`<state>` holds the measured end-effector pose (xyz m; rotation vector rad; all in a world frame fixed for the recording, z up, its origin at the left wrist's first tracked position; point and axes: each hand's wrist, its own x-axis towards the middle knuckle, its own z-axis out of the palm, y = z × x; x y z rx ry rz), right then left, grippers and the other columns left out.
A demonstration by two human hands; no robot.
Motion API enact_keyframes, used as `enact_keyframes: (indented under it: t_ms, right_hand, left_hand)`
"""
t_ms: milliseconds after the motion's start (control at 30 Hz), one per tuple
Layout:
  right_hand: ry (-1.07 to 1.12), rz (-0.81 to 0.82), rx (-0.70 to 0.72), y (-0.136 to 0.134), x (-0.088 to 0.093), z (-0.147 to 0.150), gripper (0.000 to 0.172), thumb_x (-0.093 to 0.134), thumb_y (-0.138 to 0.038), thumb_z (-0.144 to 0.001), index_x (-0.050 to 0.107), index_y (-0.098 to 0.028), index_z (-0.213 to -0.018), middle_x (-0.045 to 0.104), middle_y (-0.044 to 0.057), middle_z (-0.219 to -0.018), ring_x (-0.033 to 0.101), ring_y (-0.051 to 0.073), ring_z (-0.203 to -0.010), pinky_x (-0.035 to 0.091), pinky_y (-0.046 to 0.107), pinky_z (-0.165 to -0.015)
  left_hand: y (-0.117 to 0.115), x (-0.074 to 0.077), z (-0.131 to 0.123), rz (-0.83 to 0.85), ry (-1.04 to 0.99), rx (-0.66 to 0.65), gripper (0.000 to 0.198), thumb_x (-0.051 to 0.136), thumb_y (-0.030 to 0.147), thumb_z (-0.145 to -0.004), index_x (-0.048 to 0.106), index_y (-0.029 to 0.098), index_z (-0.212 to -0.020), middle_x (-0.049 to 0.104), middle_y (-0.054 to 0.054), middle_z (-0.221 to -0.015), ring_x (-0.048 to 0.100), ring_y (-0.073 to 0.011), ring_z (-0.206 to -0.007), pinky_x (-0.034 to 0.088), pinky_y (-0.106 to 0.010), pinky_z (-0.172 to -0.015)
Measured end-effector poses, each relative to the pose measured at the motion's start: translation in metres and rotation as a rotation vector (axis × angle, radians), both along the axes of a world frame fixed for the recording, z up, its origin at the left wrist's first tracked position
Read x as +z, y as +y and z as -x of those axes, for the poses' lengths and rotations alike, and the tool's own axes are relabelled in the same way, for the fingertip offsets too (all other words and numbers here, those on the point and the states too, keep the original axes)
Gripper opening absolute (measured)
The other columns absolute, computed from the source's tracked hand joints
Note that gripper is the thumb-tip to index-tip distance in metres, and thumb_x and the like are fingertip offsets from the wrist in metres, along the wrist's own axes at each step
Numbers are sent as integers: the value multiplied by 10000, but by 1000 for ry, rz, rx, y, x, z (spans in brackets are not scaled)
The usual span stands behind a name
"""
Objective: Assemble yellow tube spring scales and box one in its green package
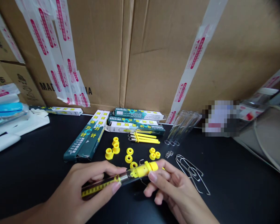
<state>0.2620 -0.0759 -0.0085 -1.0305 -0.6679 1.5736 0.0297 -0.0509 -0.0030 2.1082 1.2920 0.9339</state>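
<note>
item under inspection: a clear plastic tube (102, 186) with a yellow graduated strip inside and a yellow cap (144, 168) at its far end, held over the black worktop (235, 193) at the lower middle of the view. this tube serves as the reference point below.

left hand (84, 189) pinches the tube's body between thumb and curled fingers, thumb laid along the wall. right hand (175, 189) closes around the capped end, thumb pressed on top, fingers curled beneath. neither hand is spread. holding at both ends appears to keep the tube steady and the cap joint under direct control.

directly beyond the tube, yellow plastic collars (115, 147) and yellow rings (130, 151) sit in small clusters, apparently sorted by kind for easy picking. farther beyond it, yellow-bodied hooked rods (144, 138) lie side by side, in front of stacked printed boxes (135, 119). right of the tube are bent wire clips (191, 172), with a small coil spring (169, 154) and spare clear tubes (183, 127) farther off. left of the stacked items, beyond the tube, lies a flattened printed box (85, 138). taped cardboard cartons (154, 56) stand farthest from the tube, behind the worktop.
</note>
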Motion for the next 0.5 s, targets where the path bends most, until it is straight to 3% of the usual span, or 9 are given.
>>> enact_keyframes:
  t_ms: [100, 233, 367, 500]
  right_hand:
    - [-22, 15, 10, 0, -1, -1, 487, 996, -366, -669, 713, -138, -993, 788, -12, -641, 747, 80, -540, 521, 72, -456]
    - [-27, -5, 47, -2, -4, -5, 530, 967, -349, -728, 720, -145, -1151, 815, 9, -726, 763, 89, -617, 559, 98, -539]
    - [6, -52, 71, -2, -9, -8, 438, 928, -318, -790, 740, -169, -1156, 837, 36, -875, 798, 135, -818, 616, 165, -720]
    - [28, -60, 71, -1, -10, -7, 358, 925, -284, -796, 772, -199, -1109, 844, 30, -877, 796, 133, -839, 612, 173, -757]
  left_hand:
    - [1, 0, -3, -37, -55, -9, 178, 721, 350, -856, 820, 371, -1003, 828, 85, -868, 720, -123, -658, 525, -170, -602]
    - [5, -1, -6, -86, -90, -70, 219, 725, 259, -851, 805, 366, -1024, 820, 110, -822, 679, -77, -557, 496, -130, -527]
    - [8, -3, -4, -141, -134, -129, 255, 736, 187, -852, 783, 347, -1044, 823, 113, -881, 742, -70, -661, 550, -90, -647]
    - [11, -1, -3, -208, -125, -233, 328, 740, 103, -837, 744, 319, -1083, 830, 119, -946, 787, -58, -767, 555, -39, -746]
